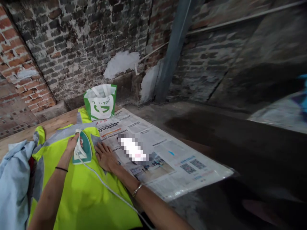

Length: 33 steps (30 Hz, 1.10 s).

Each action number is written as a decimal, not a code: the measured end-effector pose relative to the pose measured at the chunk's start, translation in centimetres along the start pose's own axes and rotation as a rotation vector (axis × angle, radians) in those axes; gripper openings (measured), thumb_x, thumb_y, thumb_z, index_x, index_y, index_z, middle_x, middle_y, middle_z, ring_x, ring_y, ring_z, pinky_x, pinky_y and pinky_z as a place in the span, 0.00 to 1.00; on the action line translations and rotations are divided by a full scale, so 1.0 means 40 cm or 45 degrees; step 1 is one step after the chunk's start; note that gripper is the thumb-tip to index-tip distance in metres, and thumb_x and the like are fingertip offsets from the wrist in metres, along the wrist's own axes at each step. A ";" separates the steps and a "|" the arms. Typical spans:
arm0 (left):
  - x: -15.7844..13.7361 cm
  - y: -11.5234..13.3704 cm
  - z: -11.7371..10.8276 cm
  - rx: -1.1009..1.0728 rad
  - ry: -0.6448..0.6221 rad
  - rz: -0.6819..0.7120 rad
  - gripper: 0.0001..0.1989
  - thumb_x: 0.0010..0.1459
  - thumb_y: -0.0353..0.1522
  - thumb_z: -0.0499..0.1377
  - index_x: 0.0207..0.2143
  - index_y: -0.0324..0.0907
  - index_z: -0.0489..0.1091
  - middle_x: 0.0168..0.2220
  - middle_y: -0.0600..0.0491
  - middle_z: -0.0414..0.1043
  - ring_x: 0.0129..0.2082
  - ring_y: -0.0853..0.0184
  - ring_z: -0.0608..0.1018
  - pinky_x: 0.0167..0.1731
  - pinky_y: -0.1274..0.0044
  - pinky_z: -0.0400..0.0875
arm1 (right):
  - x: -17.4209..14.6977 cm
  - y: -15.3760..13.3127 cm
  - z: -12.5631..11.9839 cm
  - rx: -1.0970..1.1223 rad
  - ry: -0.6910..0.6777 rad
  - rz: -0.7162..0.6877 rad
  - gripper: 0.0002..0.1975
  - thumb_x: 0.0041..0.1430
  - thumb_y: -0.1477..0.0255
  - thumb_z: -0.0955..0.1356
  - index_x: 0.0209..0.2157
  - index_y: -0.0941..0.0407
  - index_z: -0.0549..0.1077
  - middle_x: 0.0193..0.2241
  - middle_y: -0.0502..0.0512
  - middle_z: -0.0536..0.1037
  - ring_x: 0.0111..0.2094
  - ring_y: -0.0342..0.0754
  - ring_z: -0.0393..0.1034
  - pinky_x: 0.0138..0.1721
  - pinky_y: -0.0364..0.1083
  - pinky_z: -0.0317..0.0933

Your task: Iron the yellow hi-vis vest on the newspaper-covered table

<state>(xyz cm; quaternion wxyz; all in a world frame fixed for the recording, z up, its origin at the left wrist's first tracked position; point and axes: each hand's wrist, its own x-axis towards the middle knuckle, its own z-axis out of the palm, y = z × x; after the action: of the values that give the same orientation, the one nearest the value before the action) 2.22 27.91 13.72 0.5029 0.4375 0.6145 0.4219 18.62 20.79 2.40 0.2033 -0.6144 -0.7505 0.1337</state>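
A yellow high-visibility garment [81, 195] with grey reflective bands lies spread on the table. My left hand [72, 142] is wrapped round the handle of a white and green clothes iron [86, 150], which is on the garment's upper part. The iron's pale cord [103, 182] runs down over the cloth toward me. To the right of the iron, my right hand [105, 156] lies flat with its fingers stretched out, at the garment's right edge beside a grey band. It holds nothing.
Printed newspaper sheets [192, 179] under clear plastic cover the table's right part, with a blurred-out object [134, 148] on them. A white and green bag [102, 103] stands at the back. Light blue cloth [16, 182] lies at left. Beyond are a brick wall [79, 41] and metal post [172, 48].
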 end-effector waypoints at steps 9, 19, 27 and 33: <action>-0.087 -0.017 -0.026 0.121 -0.054 -0.049 0.21 0.66 0.46 0.61 0.34 0.36 0.75 0.19 0.57 0.69 0.15 0.74 0.69 0.17 0.81 0.65 | 0.006 -0.003 -0.013 -0.070 -0.067 0.052 0.29 0.75 0.64 0.53 0.71 0.56 0.59 0.73 0.60 0.55 0.73 0.58 0.45 0.68 0.58 0.41; -0.168 -0.042 -0.185 0.117 0.141 0.040 0.21 0.56 0.47 0.67 0.26 0.39 0.73 0.14 0.56 0.68 0.12 0.72 0.69 0.14 0.81 0.62 | 0.009 0.004 0.023 -0.109 0.025 0.015 0.29 0.74 0.62 0.54 0.70 0.56 0.62 0.72 0.60 0.58 0.72 0.59 0.47 0.68 0.59 0.42; -0.119 -0.015 -0.341 0.151 0.317 0.010 0.20 0.58 0.47 0.64 0.28 0.38 0.73 0.14 0.58 0.67 0.10 0.72 0.66 0.12 0.80 0.61 | 0.007 0.003 0.009 -0.062 0.006 -0.013 0.33 0.72 0.54 0.57 0.71 0.57 0.61 0.72 0.63 0.57 0.72 0.62 0.47 0.68 0.60 0.41; -0.083 -0.017 -0.280 0.169 0.191 -0.013 0.19 0.64 0.45 0.61 0.31 0.38 0.75 0.16 0.58 0.68 0.13 0.73 0.69 0.15 0.81 0.63 | 0.007 0.007 0.010 -0.047 -0.004 -0.002 0.31 0.72 0.58 0.57 0.70 0.57 0.61 0.72 0.63 0.56 0.72 0.61 0.46 0.68 0.61 0.41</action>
<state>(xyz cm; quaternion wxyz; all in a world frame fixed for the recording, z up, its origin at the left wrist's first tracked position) -8.56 23.65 15.43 0.4277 0.4339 0.6792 0.4093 18.63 21.14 1.97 0.1910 -0.6173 -0.7536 0.1207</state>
